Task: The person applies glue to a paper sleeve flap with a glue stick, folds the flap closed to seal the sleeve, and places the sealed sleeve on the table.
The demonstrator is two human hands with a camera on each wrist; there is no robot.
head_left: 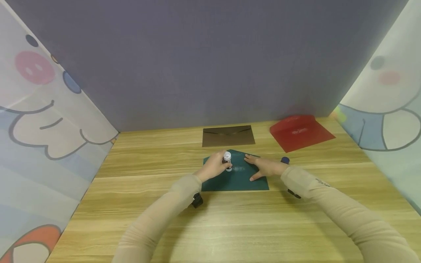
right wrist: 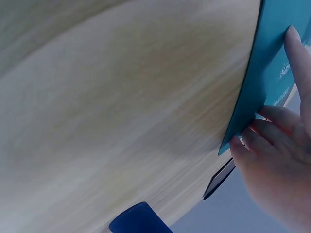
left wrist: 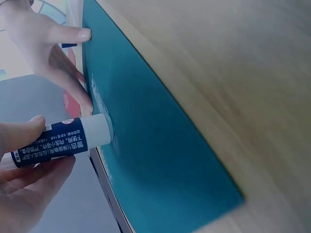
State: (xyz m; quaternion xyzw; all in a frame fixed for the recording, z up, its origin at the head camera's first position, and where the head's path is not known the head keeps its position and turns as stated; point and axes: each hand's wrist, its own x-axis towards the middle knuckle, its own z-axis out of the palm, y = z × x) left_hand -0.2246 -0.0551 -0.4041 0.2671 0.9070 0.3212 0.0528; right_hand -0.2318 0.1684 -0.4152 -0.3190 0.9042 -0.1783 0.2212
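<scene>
My left hand grips a glue stick with a dark blue label and white ends. Its lower end meets the teal envelope, which lies on the table with whitish glue smears on its surface. On the right part of that envelope my right hand rests with fingers spread, thumb toward the near edge. Beside the right wrist a dark blue cap stands on the table, partly hidden by the sleeve in the head view.
Behind the teal envelope lies a brown envelope, flap folded down. A red envelope with its flap raised and a whitish smear lies at the back right. The wooden table ends at a grey panel, with cartoon-printed walls on both sides.
</scene>
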